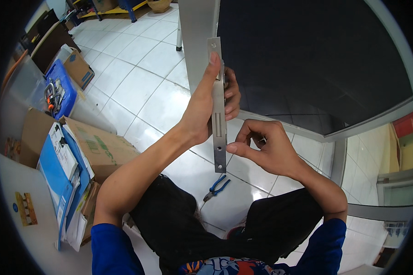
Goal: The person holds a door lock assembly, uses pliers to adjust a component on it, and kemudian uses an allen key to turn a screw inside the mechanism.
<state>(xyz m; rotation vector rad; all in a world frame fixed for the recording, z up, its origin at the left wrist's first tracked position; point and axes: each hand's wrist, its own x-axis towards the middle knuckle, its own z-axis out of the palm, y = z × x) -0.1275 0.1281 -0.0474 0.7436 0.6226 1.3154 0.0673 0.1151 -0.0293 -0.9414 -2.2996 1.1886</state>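
My left hand [202,110] is wrapped round a mortise lock [219,103] and holds it upright in front of me. Its long, narrow metal faceplate faces me, with slots along it and screw holes near the ends. The left thumb lies along the plate's upper part, and the fingers curl behind it. Beside the plate's lower end is my right hand [266,149], closed in a pinch with the thumb tip close to the plate's edge. What those fingers hold, if anything, is hidden. Blue-handled pliers [215,189] lie on the tiled floor below the lock.
A grey metal door frame [198,41] with a dark panel [307,59] stands just beyond my hands. On the left are cardboard boxes [98,142], blue folders [55,169] with papers, and a blue tray [66,87] of tools. White floor tiles [137,87] stretch behind.
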